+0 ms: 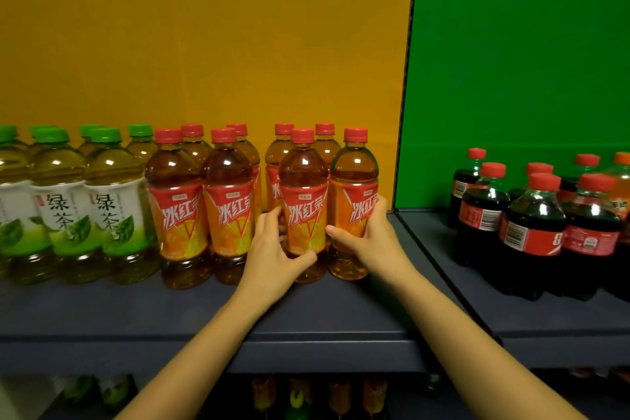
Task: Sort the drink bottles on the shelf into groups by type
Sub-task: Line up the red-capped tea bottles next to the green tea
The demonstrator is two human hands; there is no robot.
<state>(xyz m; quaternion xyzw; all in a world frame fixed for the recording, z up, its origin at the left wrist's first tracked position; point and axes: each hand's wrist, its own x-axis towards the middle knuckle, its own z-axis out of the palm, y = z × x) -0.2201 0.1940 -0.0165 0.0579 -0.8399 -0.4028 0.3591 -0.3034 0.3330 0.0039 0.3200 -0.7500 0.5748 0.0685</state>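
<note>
Shelf (170,310), centre of frame: left hand (272,251) curls round a red-capped tea bottle (304,181); right hand (370,237) wraps the neighbouring bottle (354,181) at its right.

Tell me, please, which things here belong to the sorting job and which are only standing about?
Part of the job: left hand, gripping the front iced tea bottle; right hand, gripping the rightmost iced tea bottle; other iced tea bottles; green tea bottles; cola bottles; shelf.
Only standing about: yellow back panel; green back panel; blurred bottles on the lower shelf.
</note>
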